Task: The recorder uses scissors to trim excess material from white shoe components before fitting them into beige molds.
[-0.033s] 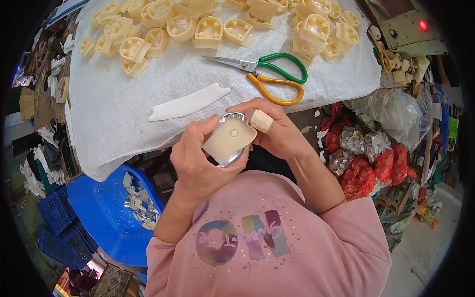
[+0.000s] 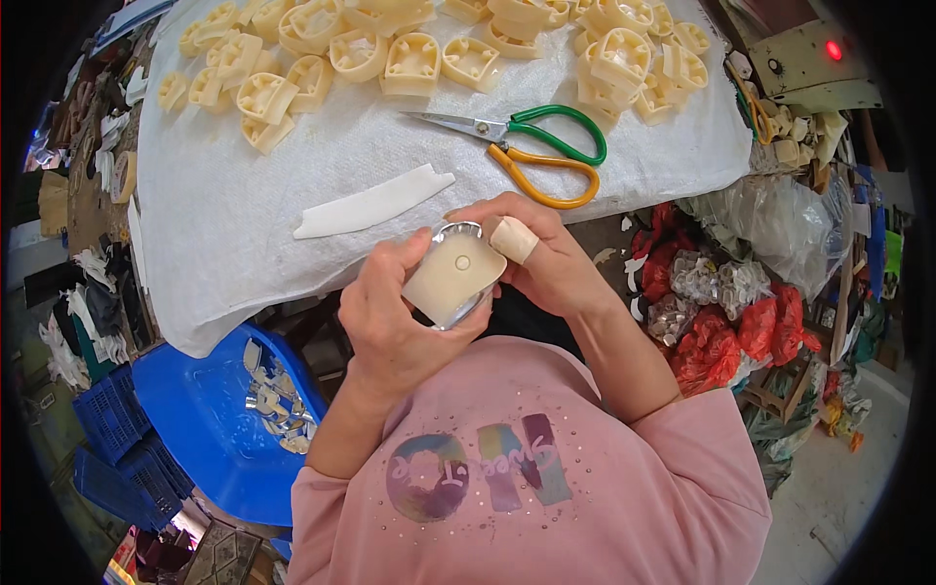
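Observation:
Both hands hold a cream D-shaped shoe heel (image 2: 441, 285) just off the front edge of the cloth-covered table. It has a flat face with a small round mark, and shiny silver covering shows around its edge. My left hand (image 2: 378, 312) is closed around its left and lower sides. On its right side, my right hand (image 2: 546, 255) grips the rim; the right thumb wears a beige wrap (image 2: 513, 240). The right fingertips are partly hidden behind the heel. Beyond my hands lie a white curved strip (image 2: 375, 202) and open scissors (image 2: 497, 136) with one green and one orange handle.
Many cream hollow heels (image 2: 409, 60) are heaped along the far side of the white cloth (image 2: 234, 185). A blue tub (image 2: 185, 409) with silver-and-cream pieces stands at lower left, beside dark blue crates (image 2: 109, 414). Red plastic bags (image 2: 712, 351) lie to the right.

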Action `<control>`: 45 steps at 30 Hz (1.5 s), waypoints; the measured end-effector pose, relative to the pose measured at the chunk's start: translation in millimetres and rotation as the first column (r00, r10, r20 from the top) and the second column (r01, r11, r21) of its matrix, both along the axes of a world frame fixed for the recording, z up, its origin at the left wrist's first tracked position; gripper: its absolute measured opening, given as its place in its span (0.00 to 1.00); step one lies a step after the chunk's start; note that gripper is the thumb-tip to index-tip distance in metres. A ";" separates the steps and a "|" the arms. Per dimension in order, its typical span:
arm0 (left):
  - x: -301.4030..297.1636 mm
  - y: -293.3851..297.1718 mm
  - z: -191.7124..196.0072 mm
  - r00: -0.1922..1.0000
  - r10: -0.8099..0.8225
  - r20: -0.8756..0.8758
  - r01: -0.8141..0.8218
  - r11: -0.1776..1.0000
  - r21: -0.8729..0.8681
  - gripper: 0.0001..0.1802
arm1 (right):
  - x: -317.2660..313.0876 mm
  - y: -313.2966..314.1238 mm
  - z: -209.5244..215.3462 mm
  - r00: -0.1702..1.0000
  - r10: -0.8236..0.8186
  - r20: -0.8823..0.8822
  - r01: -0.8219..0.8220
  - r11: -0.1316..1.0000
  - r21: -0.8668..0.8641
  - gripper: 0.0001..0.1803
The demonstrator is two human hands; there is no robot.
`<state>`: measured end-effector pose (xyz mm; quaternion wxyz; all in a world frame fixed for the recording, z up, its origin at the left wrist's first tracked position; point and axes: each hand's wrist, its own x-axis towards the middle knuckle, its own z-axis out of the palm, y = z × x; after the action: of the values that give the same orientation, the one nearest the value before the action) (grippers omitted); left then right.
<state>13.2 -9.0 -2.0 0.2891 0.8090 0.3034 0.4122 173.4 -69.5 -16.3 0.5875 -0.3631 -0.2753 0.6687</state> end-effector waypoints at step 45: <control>-15.6 -6.0 -19.7 0.800 -0.259 0.541 0.592 0.196 -0.782 0.35 | -14.6 -2.8 1.5 0.926 -0.238 0.292 0.242 0.970 0.022 0.17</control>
<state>-2.4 -15.0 -21.7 0.8396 0.4744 0.1957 0.1779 158.8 -72.2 -14.7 0.6150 -0.4930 -0.3078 0.5329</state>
